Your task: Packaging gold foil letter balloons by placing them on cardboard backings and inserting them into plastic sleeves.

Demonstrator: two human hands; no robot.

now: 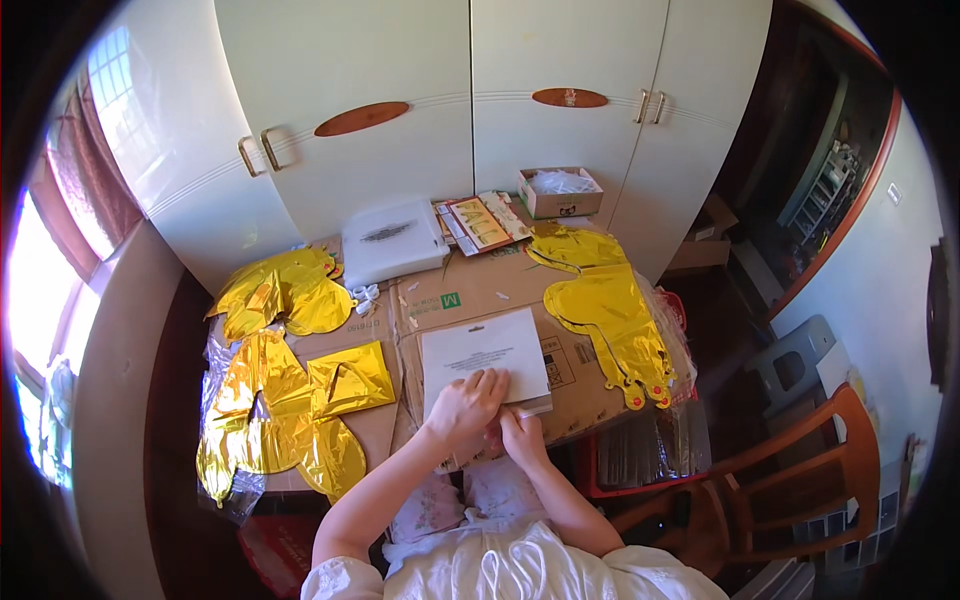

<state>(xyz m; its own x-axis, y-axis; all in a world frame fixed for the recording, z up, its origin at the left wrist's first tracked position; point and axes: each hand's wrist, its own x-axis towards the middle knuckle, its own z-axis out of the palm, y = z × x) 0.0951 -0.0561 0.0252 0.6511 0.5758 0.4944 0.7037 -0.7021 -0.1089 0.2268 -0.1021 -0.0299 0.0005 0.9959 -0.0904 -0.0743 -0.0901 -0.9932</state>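
A white flat packet with printed text [485, 355] lies on the brown cardboard [470, 290] that covers the table in front of me. My left hand [465, 402] lies on the packet's near edge with fingers curled over it. Just to the right and nearer me, my right hand [521, 436] grips the same edge from below, thumb side up. The two hands touch each other.
Gold foil balloons lie in a heap at the left [275, 400] and in a strip at the right [610, 320]. A white bag [392, 240], colourful packets [480, 222] and a small open box [560, 192] sit at the back by the white wardrobe [450, 120]. A wooden chair [800, 470] stands at the right.
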